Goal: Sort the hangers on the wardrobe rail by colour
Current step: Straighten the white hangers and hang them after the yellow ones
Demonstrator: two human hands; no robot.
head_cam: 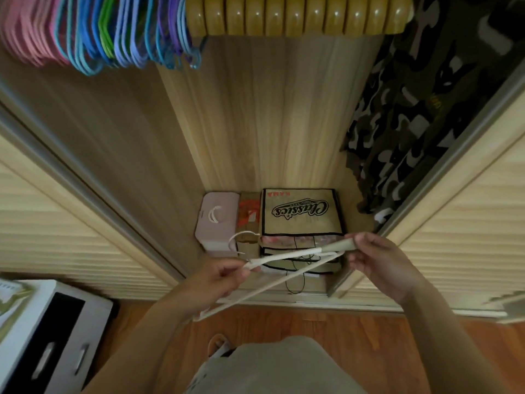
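Holding white hanger (295, 255): left hand (224, 277), right hand (377, 260) gripping | wardrobe floor (355, 223): bags (301, 211) | wooden room floor (369, 336)

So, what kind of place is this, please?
Most likely a bedroom wardrobe with sliding doors: coloured hangers hang along the top, a camouflage garment hangs at right, and bags sit on its floor.

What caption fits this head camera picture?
Both hands, left hand and right hand, hold white wire hangers below the wardrobe's coloured hangers.
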